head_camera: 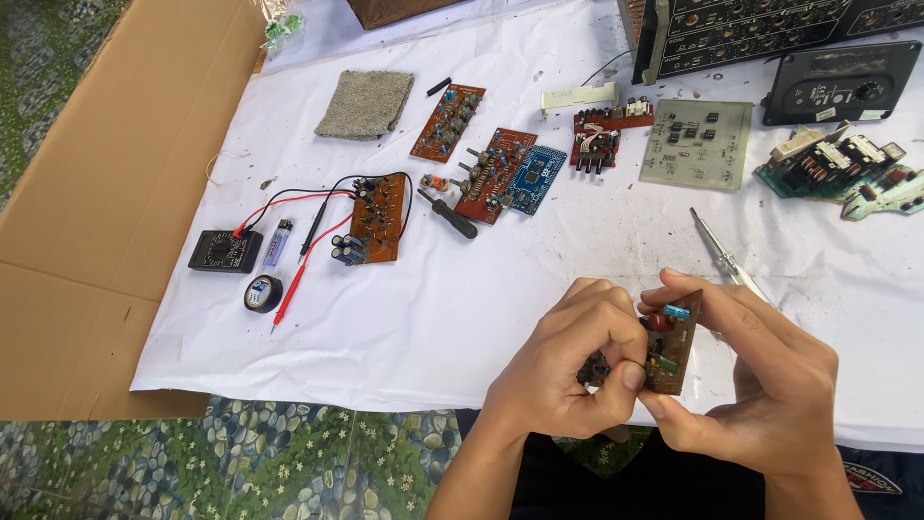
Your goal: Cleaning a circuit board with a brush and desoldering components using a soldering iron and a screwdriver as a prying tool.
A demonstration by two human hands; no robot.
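A white sheet [539, 260] covers most of the view, smooth and lightly speckled with debris, laid over flat brown cardboard [87, 221] that shows at nine o'clock. At one o'clock lie two black panels [770, 29], hard and studded with knobs. Spread from eleven to two o'clock are several circuit boards: a pale grey one [697, 143], brown ones [449, 121], a small blue one [537, 179], all flat rectangles bristling with parts. A rough grey pad [366, 104] lies at eleven o'clock. At nine o'clock sit a black meter [224, 250] with red and black leads, a roll of black tape [263, 293] and a small lighter [277, 243].

At five o'clock both hands grip a small brown board [674, 347] tilted on edge above the sheet. The right hand [770, 385] is closed around its right edge; the left hand [568, 371] is curled, fingertips pinching at parts on the board's face. The step looks like close inspection or working loose a part. Any further move here would call for a steady hold and fine fingertip pressure, since the parts are small and stiff-legged. A thin metal tool [727, 252] lies just beyond the hands.
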